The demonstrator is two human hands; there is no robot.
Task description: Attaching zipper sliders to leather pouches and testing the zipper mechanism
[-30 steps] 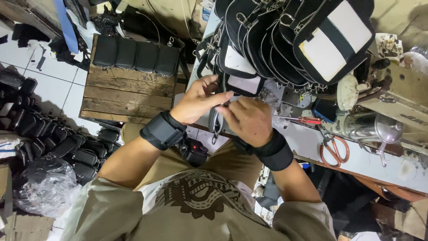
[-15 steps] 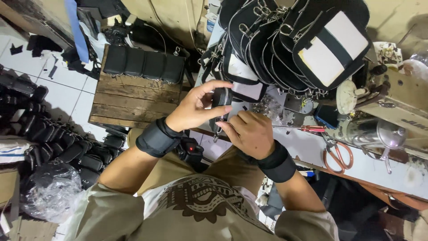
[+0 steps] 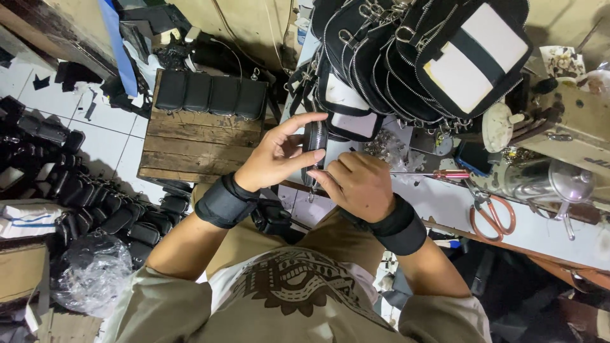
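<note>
My left hand grips a small black zippered pouch, held upright in front of me, fingers wrapped round its left side and top. My right hand pinches the pouch's lower edge near the zipper, and its knuckles hide that part. Both wrists wear black wrist wraps. Just beyond the pouch, a stack of black bags with zippers and metal clips leans over the white worktable.
Orange-handled scissors and a red-handled tool lie on the table, beside a sewing machine. A wooden pallet to the left carries a row of black pouches. More black pouches and a plastic bag cover the tiled floor.
Both hands have lifted the pouch up and away from my lap toward the stacked bags. The left hand's fingers have spread over the pouch's top.
</note>
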